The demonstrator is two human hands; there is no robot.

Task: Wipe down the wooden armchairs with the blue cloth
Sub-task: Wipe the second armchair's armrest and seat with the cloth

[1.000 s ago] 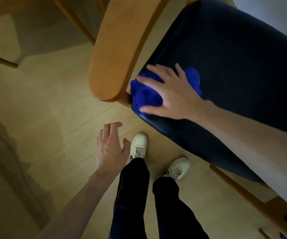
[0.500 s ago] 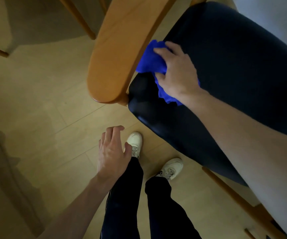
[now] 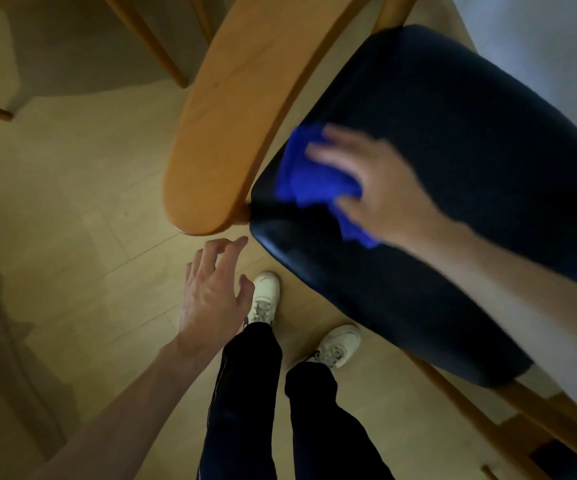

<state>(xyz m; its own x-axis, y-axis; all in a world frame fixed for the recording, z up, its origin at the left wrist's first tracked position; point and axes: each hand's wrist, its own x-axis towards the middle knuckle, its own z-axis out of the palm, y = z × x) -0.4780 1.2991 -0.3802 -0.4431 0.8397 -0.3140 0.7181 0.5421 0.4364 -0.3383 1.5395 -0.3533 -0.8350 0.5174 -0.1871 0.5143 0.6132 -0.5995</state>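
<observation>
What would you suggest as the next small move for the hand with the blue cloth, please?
Probably slide the blue cloth left onto the wooden armrest. The right hand presses it on the dark seat cushion beside that bare wood, which is what needs wiping.

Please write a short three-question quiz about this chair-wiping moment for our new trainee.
1. Which hand is on the blue cloth?
2. True or false: the left hand grips the wooden armrest.
3. What surface lies under the cloth: (a) the floor, (b) the dark seat cushion, (c) the top of the armrest?

Key:
1. The right hand, lying over the cloth.
2. False; it hangs free below the armrest's end, holding nothing.
3. (b), at the cushion's front corner beside the armrest.
</observation>
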